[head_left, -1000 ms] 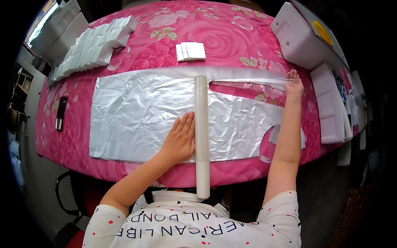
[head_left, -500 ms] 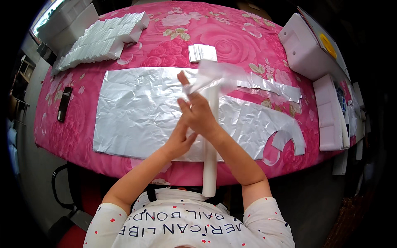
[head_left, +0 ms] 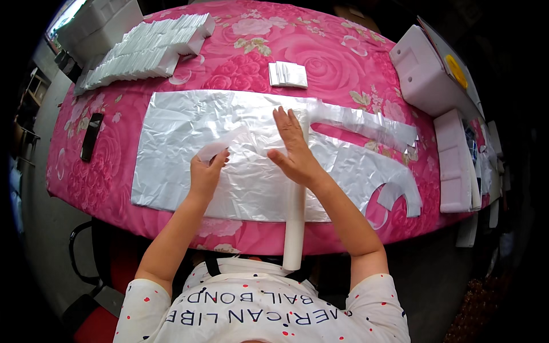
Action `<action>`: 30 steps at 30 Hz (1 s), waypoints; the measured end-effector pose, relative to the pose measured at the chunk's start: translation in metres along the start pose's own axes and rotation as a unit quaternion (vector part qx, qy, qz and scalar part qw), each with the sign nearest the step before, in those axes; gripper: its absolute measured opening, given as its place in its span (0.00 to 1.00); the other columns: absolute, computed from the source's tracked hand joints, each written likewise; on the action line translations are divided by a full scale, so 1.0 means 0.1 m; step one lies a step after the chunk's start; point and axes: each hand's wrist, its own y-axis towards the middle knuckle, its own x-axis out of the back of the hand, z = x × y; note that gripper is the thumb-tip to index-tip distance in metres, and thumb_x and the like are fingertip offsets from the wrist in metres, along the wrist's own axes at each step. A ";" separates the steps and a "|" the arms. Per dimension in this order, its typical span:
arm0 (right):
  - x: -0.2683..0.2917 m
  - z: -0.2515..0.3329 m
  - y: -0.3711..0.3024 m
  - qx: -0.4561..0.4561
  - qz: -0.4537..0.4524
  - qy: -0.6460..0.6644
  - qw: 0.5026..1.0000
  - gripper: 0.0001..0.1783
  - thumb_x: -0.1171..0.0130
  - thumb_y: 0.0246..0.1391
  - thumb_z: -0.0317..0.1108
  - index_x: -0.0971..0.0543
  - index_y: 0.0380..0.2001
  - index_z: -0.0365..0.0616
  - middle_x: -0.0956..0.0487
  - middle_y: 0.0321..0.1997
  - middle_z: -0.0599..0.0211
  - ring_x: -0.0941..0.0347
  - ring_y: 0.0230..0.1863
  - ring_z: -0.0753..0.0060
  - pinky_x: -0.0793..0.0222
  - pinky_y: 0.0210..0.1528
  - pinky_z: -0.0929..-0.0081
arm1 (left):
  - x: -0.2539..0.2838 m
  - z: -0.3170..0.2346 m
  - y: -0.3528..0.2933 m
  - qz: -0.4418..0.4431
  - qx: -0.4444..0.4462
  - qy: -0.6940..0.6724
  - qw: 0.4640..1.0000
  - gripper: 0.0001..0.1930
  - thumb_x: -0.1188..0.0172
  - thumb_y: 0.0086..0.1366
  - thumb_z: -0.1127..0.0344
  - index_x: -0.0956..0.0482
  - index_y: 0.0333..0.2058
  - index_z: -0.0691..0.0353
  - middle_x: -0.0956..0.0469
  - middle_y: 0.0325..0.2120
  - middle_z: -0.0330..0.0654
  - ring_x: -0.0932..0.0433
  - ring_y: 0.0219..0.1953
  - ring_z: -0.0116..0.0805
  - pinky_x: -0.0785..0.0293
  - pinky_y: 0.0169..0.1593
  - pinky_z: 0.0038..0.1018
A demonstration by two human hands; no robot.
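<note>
My left hand (head_left: 206, 174) pinches a piece of thin clear plastic film (head_left: 223, 143) between thumb and fingers. The film stretches toward the right, above a flat layer of crinkled silvery plastic sheeting (head_left: 168, 154). My right hand (head_left: 296, 150) is open, fingers extended and thumb apart, over a long whitish roll (head_left: 294, 240). That roll lies across the sheeting, pointing toward me, with its near end past the table edge. Whether my right palm presses on the roll or film cannot be made out. At the right, the sheeting splits into two strips, one of them curved.
Beyond the sheeting sits a small stack of folded silvery packets (head_left: 287, 75). Rows of similar packets (head_left: 140, 54) fill the far left, beside a white foam box (head_left: 106, 28). A dark phone-like object (head_left: 91, 137) lies left. Foam boxes (head_left: 420, 66) stand right.
My hands have separated: the left drew back to the lower left with the film, and the right flattened out over the roll. The film came down from above the roll's far end.
</note>
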 end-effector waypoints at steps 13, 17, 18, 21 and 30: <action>0.59 -0.98 -0.03 -0.038 -0.145 -0.312 0.938 0.31 0.48 0.41 0.23 0.33 0.55 0.39 0.33 0.58 0.51 0.43 0.62 0.53 0.49 0.64 0.63 | 0.24 -0.24 -0.05 0.061 -0.342 0.366 0.863 0.22 0.43 0.51 0.76 0.32 0.48 0.64 0.31 0.49 0.48 0.34 0.52 0.46 0.38 0.55 0.35; 0.62 -1.00 0.18 -0.170 -0.172 -0.218 0.945 0.20 0.45 0.43 0.26 0.23 0.43 0.38 0.22 0.42 0.54 0.27 0.47 0.59 0.34 0.50 0.67 | -0.03 0.09 -0.02 0.170 -0.277 0.521 0.789 0.34 0.44 0.58 0.59 0.45 0.59 0.68 0.46 0.60 0.52 0.51 0.64 0.49 0.51 0.64 0.39; 0.64 -1.09 0.21 -0.195 -0.227 -0.159 0.941 0.16 0.44 0.44 0.28 0.22 0.40 0.38 0.21 0.38 0.55 0.25 0.42 0.59 0.33 0.46 0.68 | -0.03 0.16 -0.02 0.174 -0.259 0.545 0.778 0.36 0.45 0.59 0.56 0.47 0.60 0.69 0.47 0.61 0.52 0.52 0.65 0.49 0.53 0.65 0.39; 0.90 -1.52 0.09 -0.211 -0.368 0.035 0.905 0.13 0.40 0.49 0.34 0.20 0.37 0.38 0.19 0.31 0.62 0.25 0.30 0.74 0.31 0.35 0.78 | -0.02 0.19 -0.01 0.193 -0.241 0.591 0.746 0.37 0.49 0.61 0.52 0.50 0.61 0.70 0.50 0.63 0.53 0.55 0.66 0.49 0.57 0.65 0.40; 1.97 -1.93 -0.92 -0.339 -0.603 0.318 0.648 0.18 0.43 0.46 0.29 0.29 0.43 0.38 0.27 0.43 0.62 0.30 0.41 0.68 0.32 0.38 0.75 | 0.28 0.06 0.19 0.043 -0.112 0.720 0.684 0.35 0.51 0.62 0.51 0.44 0.58 0.72 0.51 0.63 0.52 0.56 0.66 0.46 0.60 0.65 0.45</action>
